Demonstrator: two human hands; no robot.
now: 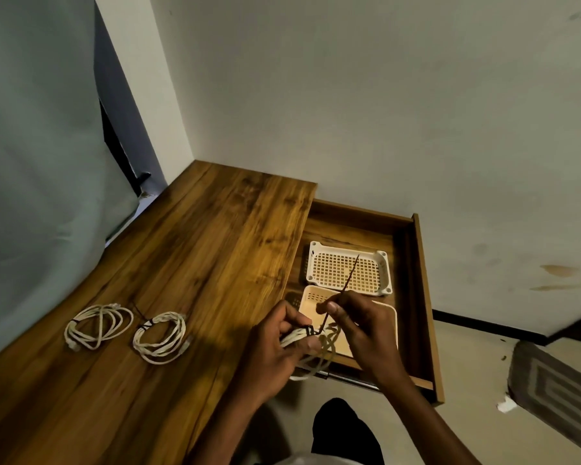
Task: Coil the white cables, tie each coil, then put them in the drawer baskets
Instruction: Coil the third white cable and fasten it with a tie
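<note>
While two white cable coils already lay tied on the wooden desk top [168,263], the third was in hand and not yet finished. The left coil [98,325] and the right coil [160,337] sat near each other, apart, each cinched by a dark tie at one point on its ring. Neither had gone into a basket.

The left hand [279,347] was closed around a bundle of white cable [311,355], its loops hanging below the fingers over the desk's edge and the front of the open drawer [423,297]. A dark cable tie [341,293] wrapped the bundle just beside the left fingertips. The right hand [359,325] had thumb and forefinger pinched together on the tie's long tail, which stood up and away over the baskets; by the look of it, the tie was being drawn tight, though whether it had locked could not be told.

Inside the drawer, the white lattice basket [384,273] at the back held nothing. The peach basket [311,293] nearer the person was partly hidden by both hands, and what showed of it looked bare.

So, as I judged it, coiling was done for three cables, tying nearly done, and all the stowing remained.
</note>
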